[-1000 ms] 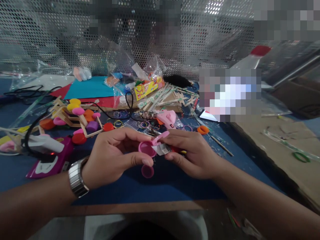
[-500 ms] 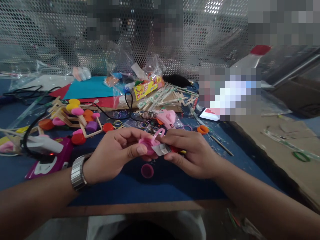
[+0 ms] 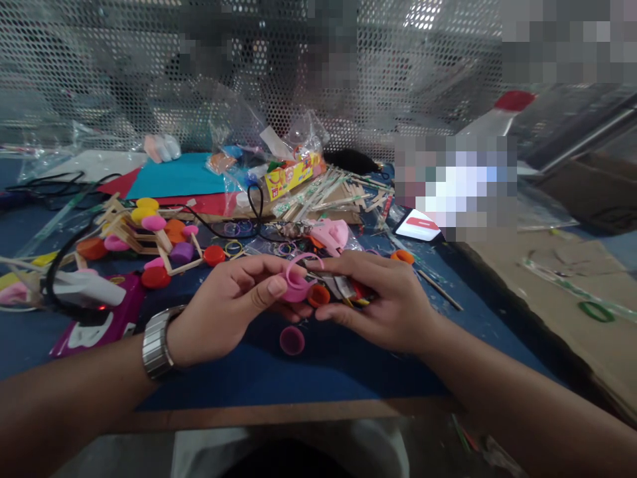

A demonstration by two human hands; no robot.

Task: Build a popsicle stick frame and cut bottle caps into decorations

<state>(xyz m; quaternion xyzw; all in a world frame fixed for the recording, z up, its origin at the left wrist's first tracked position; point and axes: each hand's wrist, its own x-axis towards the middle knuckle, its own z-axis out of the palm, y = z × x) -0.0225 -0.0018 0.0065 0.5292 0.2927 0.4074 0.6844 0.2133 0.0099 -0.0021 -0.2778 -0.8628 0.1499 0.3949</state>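
Over the near middle of the blue table (image 3: pixel 318 385), both bare hands work close together. Left hand (image 3: pixel 226 315) pinches a pink cap (image 3: pixel 296 291) between thumb and fingers, narrow grip; thin pink loop (image 3: pixel 303 255) stands up off the cap, in the gap between the hands. Right hand (image 3: pixel 385 302) has index fingertip just beside the loop, thumb lower, small space between. Under its palm: metal blade (image 3: pixel 342 287) with red and yellow parts behind; cannot tell if it's gripped, nor whether the fingertips hold the loop. Orange cap (image 3: pixel 318 295) shows between the right thumb and index finger, just beside the pink cap; its support is unclear. Second pink cap (image 3: pixel 292 340) lies on the table below the hands. Silver watch (image 3: pixel 158 342) on left wrist. Left of the hands: stick frame (image 3: pixel 186 267) among coloured caps, red cap (image 3: pixel 215 255) beside it, purple power strip (image 3: pixel 124 299) with white plug (image 3: pixel 97 289). Beyond the hands: pink plastic tool (image 3: pixel 330 234), yellow box (image 3: pixel 293 176), pile of wooden sticks (image 3: pixel 323 192), blue sheet (image 3: pixel 179 176) over red sheet (image 3: pixel 213 203). Right side: orange ring (image 3: pixel 402 256), single stick (image 3: pixel 440 290), cardboard (image 3: pixel 557 292) bearing green ring (image 3: pixel 596 311). Perforated metal screen (image 3: pixel 298 99) at back.
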